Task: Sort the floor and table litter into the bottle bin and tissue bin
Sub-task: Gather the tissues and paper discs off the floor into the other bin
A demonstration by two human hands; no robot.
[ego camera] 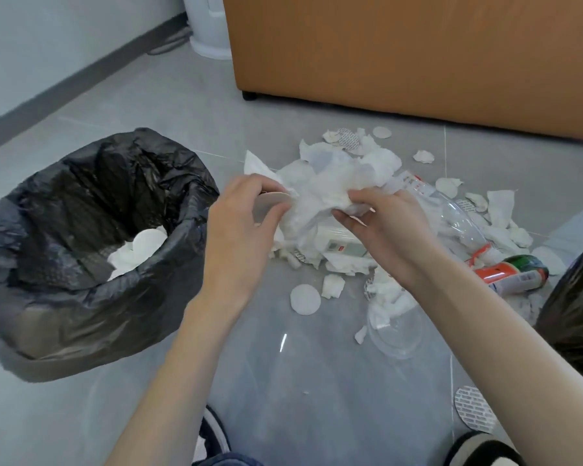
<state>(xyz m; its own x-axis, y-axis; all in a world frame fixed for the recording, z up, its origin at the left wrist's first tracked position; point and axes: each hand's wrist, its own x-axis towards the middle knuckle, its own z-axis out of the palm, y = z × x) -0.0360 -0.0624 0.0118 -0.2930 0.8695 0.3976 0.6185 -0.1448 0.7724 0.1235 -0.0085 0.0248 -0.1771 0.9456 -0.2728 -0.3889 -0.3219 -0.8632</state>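
The tissue wad (320,193) (soft, light, easily torn) is held in the grip of left hand (246,227) and right hand (387,230); bunched folds are best taken.

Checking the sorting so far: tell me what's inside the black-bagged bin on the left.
Inside the bin lie white tissues and a round white pad; the bag's folds hide the rest.
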